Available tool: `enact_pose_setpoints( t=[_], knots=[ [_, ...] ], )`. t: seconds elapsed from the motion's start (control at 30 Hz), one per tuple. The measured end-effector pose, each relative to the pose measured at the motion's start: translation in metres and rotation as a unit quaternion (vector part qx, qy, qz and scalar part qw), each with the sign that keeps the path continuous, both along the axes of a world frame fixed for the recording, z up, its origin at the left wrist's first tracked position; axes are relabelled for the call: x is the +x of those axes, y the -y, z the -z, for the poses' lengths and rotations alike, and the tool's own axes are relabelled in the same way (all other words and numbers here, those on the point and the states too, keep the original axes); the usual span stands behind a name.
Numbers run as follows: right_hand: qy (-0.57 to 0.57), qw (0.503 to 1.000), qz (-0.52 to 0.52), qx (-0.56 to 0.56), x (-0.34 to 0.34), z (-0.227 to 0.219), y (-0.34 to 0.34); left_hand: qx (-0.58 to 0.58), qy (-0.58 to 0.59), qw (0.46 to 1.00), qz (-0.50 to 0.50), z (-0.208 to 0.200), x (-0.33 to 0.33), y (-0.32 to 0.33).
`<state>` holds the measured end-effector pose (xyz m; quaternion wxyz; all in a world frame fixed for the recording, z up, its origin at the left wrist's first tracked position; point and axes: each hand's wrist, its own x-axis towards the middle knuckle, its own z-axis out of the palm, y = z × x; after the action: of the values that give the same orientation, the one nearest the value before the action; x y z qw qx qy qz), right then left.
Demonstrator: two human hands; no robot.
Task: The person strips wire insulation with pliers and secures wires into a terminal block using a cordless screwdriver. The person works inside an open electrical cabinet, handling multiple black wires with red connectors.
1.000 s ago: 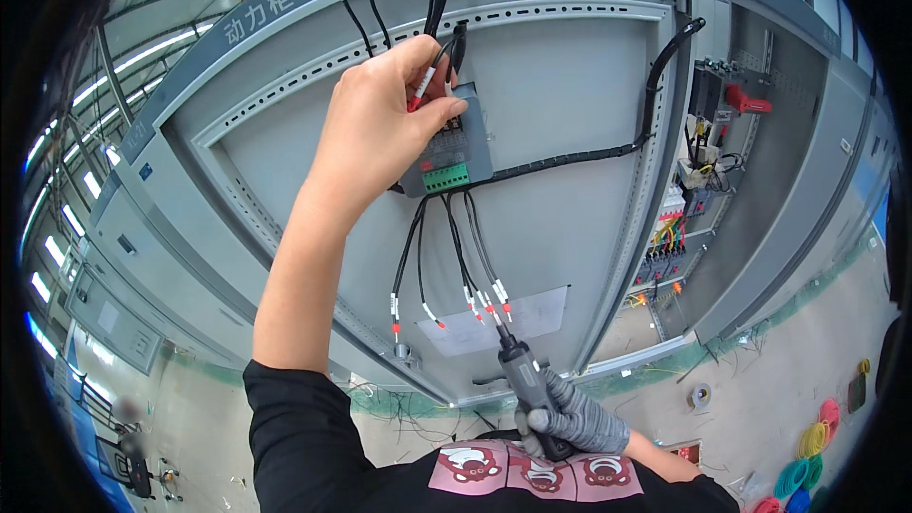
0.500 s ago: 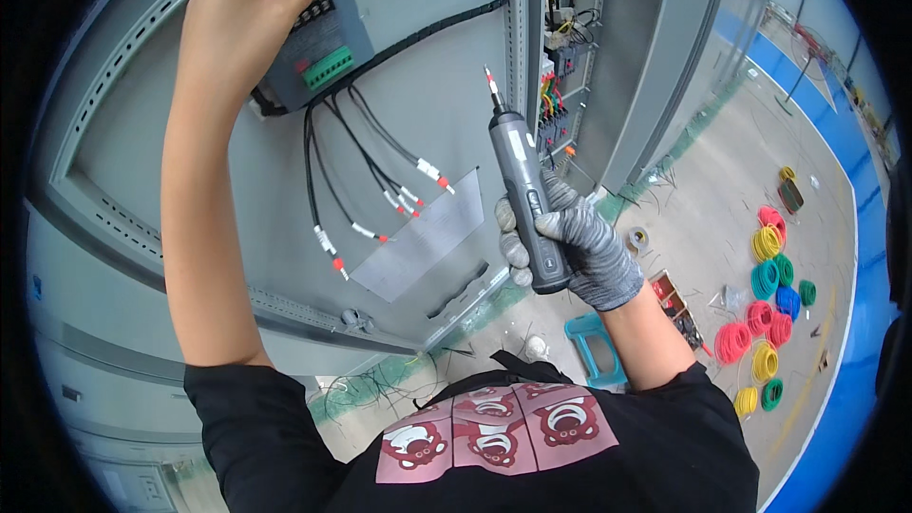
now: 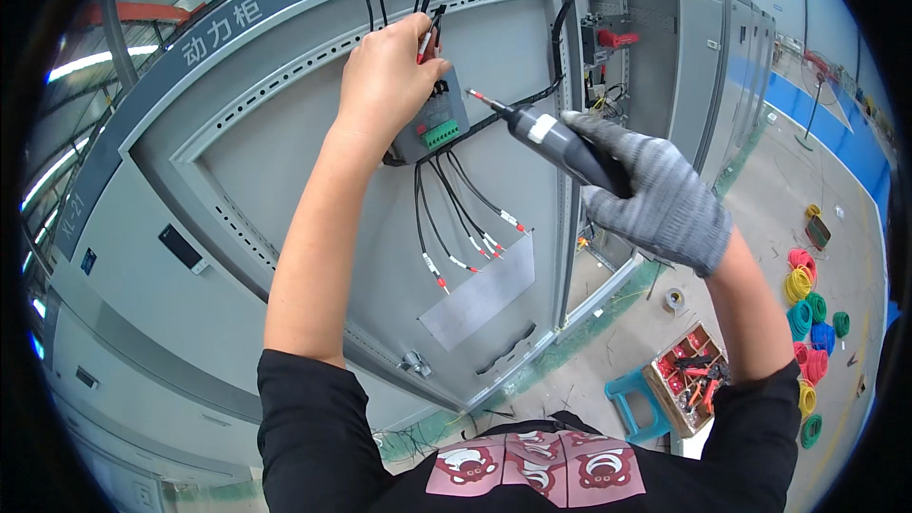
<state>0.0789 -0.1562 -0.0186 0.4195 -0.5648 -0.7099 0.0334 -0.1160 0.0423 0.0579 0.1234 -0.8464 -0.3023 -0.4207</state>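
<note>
Screwdriver (image 3: 556, 144) within gloved right-hand fingers (image 3: 617, 147)

The right hand (image 3: 655, 195) has raised the screwdriver (image 3: 556, 144) to the grey device (image 3: 432, 119)

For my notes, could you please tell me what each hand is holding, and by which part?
The gloved right hand grips the black electric screwdriver by its body. The bare left hand pinches a red-tipped wire near its end.

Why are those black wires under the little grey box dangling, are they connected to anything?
Loose at the lower ends. The black wires hang from the grey box, their red-and-white tips free against the cabinet panel.
</note>
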Motion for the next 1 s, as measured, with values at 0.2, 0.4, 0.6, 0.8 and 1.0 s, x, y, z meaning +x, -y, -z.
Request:
enact_pose_setpoints(
  t=[0.2,0.4,0.6,0.8,1.0],
  knots=[
    [0.028,0.999,-0.035,0.022,-0.002,0.001,-0.026,-0.011,0.000,1.000,-0.010,0.000,0.002,0.006],
    [0.034,0.999,-0.010,-0.023,-0.001,-0.017,-0.025,-0.027,0.018,0.999,-0.014,0.003,0.001,0.008],
    [0.018,0.999,-0.031,-0.003,0.003,-0.014,-0.032,-0.023,0.014,1.000,-0.016,0.002,0.003,0.009],
    [0.048,0.999,-0.014,-0.001,-0.001,-0.019,-0.034,-0.006,0.014,1.000,-0.003,0.002,0.001,0.003],
    [0.058,0.998,-0.012,0.007,0.000,-0.021,-0.031,-0.010,0.024,1.000,0.001,0.003,0.001,0.004]
  ],
)
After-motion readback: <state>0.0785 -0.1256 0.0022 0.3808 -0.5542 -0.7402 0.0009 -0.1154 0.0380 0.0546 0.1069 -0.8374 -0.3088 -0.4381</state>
